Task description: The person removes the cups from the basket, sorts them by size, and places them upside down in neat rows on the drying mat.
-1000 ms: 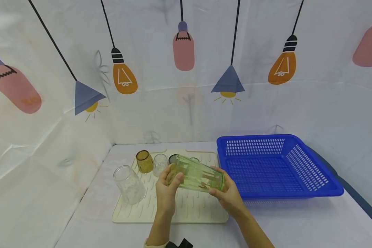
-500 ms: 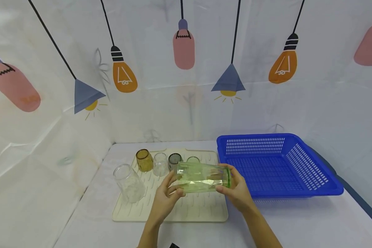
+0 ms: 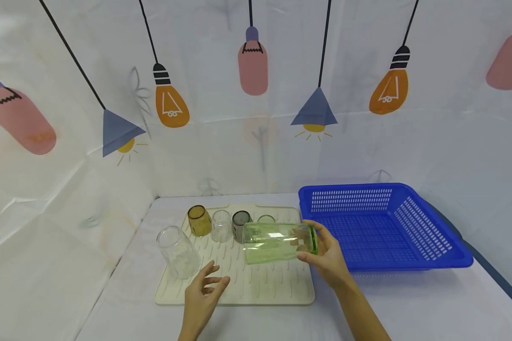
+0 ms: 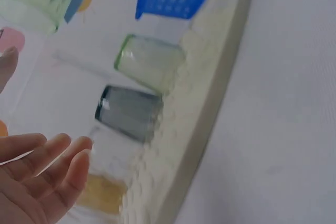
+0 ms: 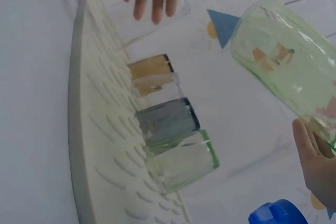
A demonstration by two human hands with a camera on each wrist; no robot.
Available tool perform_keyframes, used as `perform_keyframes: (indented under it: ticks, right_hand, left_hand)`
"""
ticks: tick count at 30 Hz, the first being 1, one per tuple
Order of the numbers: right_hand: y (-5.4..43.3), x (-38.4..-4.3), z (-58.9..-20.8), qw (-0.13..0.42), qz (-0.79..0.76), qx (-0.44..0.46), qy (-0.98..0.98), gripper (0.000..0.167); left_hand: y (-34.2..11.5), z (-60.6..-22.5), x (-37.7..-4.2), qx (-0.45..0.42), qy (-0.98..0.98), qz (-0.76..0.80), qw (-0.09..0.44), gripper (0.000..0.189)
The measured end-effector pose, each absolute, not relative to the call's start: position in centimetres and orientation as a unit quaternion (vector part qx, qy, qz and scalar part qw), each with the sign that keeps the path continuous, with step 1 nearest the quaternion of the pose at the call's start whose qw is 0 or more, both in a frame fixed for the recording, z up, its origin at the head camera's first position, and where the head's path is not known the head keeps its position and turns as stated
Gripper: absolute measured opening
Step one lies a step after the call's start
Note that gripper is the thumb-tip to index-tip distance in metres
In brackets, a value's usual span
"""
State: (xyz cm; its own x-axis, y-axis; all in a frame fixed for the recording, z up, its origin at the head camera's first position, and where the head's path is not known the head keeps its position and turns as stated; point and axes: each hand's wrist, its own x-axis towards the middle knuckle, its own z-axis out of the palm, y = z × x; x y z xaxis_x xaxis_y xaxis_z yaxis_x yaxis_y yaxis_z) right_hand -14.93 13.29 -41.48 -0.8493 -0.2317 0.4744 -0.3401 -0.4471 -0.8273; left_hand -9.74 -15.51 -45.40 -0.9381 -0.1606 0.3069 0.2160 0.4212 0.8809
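Note:
Tilted on its side above the mat is a tall green glass (image 3: 269,246), its far end pointing left. My right hand (image 3: 332,260) grips the glass by its thick green right end, thumb in front and fingers behind. Apart from it, my left hand (image 3: 202,293) hovers over the mat's front with loosely bent fingers, holding nothing. On the cream drying mat (image 3: 273,289) stand an amber glass (image 3: 200,223), a small clear glass (image 3: 221,227), a grey glass (image 3: 240,226) and a small green glass (image 5: 181,163) in a row. A large clear glass (image 3: 179,255) stands at the mat's left.
A blue plastic basket (image 3: 388,263) with slotted walls stands right of the mat, on the white-covered table (image 3: 409,308). Behind the table hangs a pale sheet (image 3: 222,156) printed with lamps and bulbs.
My left hand has let go of the tall green glass and moved left and towards me. The glass has swung nearer to level, and my right hand, still gripping it, has shifted slightly right.

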Motion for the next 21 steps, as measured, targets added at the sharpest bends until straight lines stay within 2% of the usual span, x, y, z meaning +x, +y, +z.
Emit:
perform_keyframes:
  ticks: [10, 18, 21]
  right_hand:
    - [12.8, -15.1, -41.0, 0.04, 0.805, 0.282, -0.521, 0.053]
    - [12.5, -15.2, -40.2, 0.043, 0.75, 0.26, -0.606, 0.064]
    - [12.2, -15.4, -39.8, 0.044, 0.733, 0.254, -0.63, 0.066]
  left_hand:
    - [-18.3, -46.4, -8.6, 0.05, -0.849, -0.46, 0.256, 0.048]
    - [-21.1, -47.4, -8.2, 0.064, -0.874, -0.34, 0.341, 0.046]
    - [-22.1, -47.6, -8.2, 0.068, -0.879, -0.308, 0.357, 0.045]
